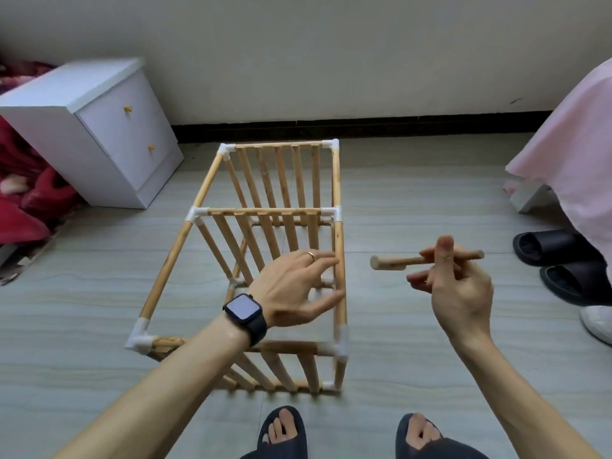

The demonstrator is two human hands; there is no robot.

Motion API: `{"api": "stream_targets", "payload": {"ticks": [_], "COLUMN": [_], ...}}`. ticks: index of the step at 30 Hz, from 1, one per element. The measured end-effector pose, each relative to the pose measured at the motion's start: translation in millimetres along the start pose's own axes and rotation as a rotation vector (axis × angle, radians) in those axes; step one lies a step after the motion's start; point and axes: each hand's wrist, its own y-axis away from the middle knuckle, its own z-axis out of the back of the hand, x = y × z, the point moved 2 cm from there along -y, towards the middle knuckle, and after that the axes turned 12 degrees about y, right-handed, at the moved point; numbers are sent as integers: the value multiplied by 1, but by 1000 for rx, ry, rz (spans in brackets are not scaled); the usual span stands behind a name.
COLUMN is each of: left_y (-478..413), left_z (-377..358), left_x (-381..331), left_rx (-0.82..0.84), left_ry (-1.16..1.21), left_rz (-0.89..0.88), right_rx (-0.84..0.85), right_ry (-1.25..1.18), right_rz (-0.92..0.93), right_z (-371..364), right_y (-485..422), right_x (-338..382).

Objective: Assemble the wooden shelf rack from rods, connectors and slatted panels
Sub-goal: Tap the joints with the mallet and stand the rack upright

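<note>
The wooden shelf rack lies on its side on the floor in the middle of the head view, built of rods, white connectors and slatted panels. Its near end looks blurred. My left hand reaches over the rack with fingers spread and loosely curved towards the right-hand rod; whether they touch it is unclear. To the right of the rack, my right hand is raised and pinches a small wooden mallet by its handle, head pointing left.
A white two-drawer nightstand stands at the back left beside red bedding. A pink cloth hangs at the right, with black slippers and a white shoe below it. My feet in dark slippers stand near the rack.
</note>
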Motion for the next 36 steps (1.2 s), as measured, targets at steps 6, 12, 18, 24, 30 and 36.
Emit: {"api": "stream_targets", "payload": {"ticks": [6,12,18,24,30,36], "left_y": [-86,-112,-87,-90,-89,-88], "left_z": [28,3,-27,-33,-33,-33], "left_x": [60,89,79,81,81,81], "left_rx": [-154,-134,-265,-251,-240,-231], "left_ry": [20,-28,-109,-38,-25,-27], "left_rz": [380,466,417,463,456,458], "right_rx": [432,462,467,495,384,497], "right_ry": [-223,99,374,682,819,990], "right_rz": [-117,-84,73,223,418,454], "right_z": [-4,-23,-38,-47,-44,-52], "right_y": [-17,-23,-30,-39,-57,-48], "right_x": [-8,-35,-37,-22,7,-3]}}
